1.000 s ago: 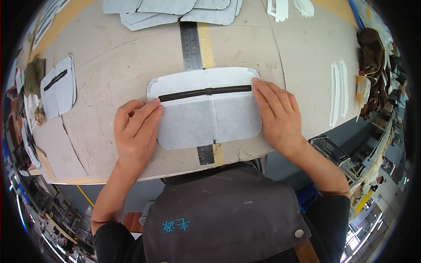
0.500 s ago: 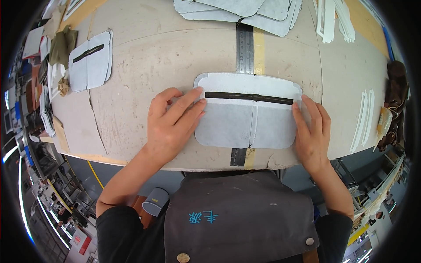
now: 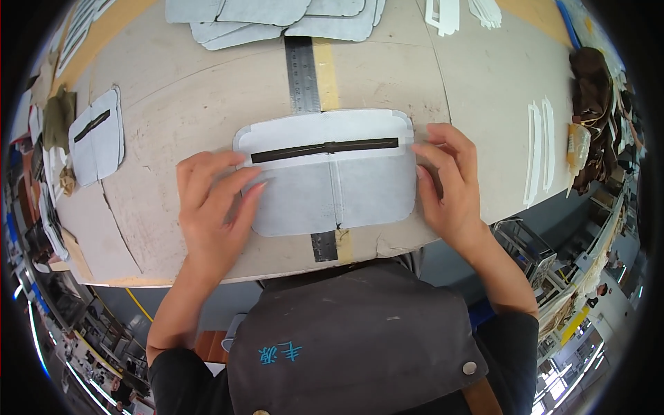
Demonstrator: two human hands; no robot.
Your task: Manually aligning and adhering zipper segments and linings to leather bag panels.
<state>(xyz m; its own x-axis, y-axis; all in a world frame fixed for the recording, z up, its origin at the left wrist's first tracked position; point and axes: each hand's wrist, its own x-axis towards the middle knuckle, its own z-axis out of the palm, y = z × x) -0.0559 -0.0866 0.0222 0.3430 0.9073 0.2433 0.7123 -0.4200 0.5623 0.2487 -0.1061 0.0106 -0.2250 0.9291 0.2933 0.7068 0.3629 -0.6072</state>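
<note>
A light grey rounded panel (image 3: 294, 197) lies flat on the worktable, with a dark zipper strip (image 3: 290, 153) set in a long slot near its far edge. At the panel's left edge is my left hand (image 3: 216, 207), its fingers spread and their tips over the border. My right hand (image 3: 453, 183) is beside the right edge, fingers apart and loosely bent, gripping nothing. Whether the fingertips press on the panel is hard to tell. Beneath the panel runs a steel ruler (image 3: 301, 76), showing at the far side, with a yellow tape strip (image 3: 326, 72) alongside.
Several grey panels (image 3: 270, 14) are piled at the far side. More panels with a dark strip (image 3: 98, 152) lie at the left. White strips (image 3: 532, 152), white frames (image 3: 443, 17), a glue bottle (image 3: 578, 146) and brown material (image 3: 591, 86) are at the right. The table's edge (image 3: 159, 282) is near me.
The whole view has shifted, so the table's things appear farther left. My right fingers have bent and come slightly off the panel's right edge; my left fingers are more spread.
</note>
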